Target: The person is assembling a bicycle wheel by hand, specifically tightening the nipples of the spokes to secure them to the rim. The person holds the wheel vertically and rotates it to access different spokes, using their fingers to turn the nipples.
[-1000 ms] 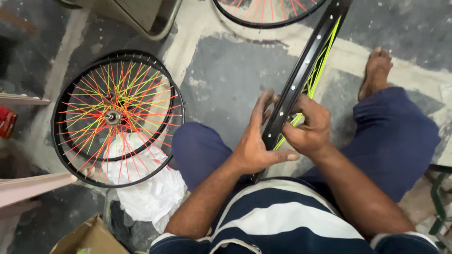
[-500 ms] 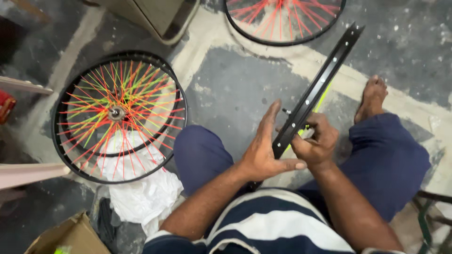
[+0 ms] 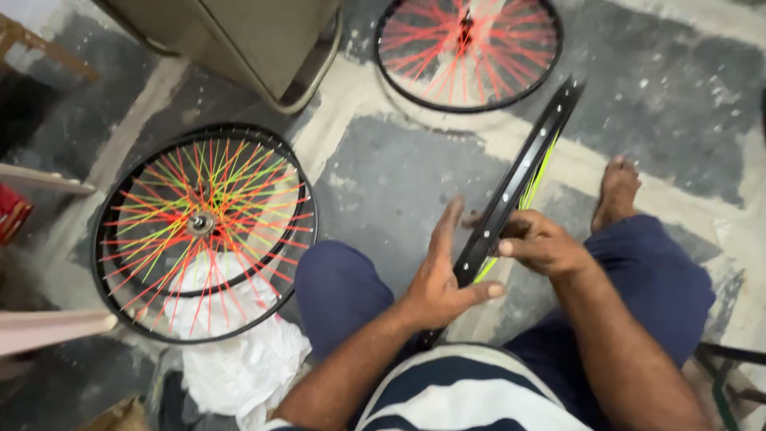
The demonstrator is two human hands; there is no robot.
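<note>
Far to the left of the hands, a finished wheel [image 3: 203,231] lies flat on the grey floor [image 3: 383,175]. It has a black rim and many spokes in red, orange and green colour, with a metal hub in the middle. Just under this wheel and toward the person there is a crumpled white paper or cloth [image 3: 239,367].

Closer to the middle, the left hand [image 3: 443,275] is held open, with the fingers stretched straight and pointing away from the body. Its thumb reaches to the right and presses against the lower part of a black rim [image 3: 519,179]. This rim stands on its edge between the two hands and is seen almost from the side, so it looks like a long black band going up and to the right. It has small holes along it, and a yellow-green stripe is seen on its right side.

The right hand [image 3: 542,243] is touching the rim from the right side, fingers curled around it in a closed grip.

Above the hands, farther away on the floor, lies a second wheel [image 3: 471,48] with red spokes. To the right of the right hand, the person's bare foot [image 3: 618,191] rests on the floor.
</note>
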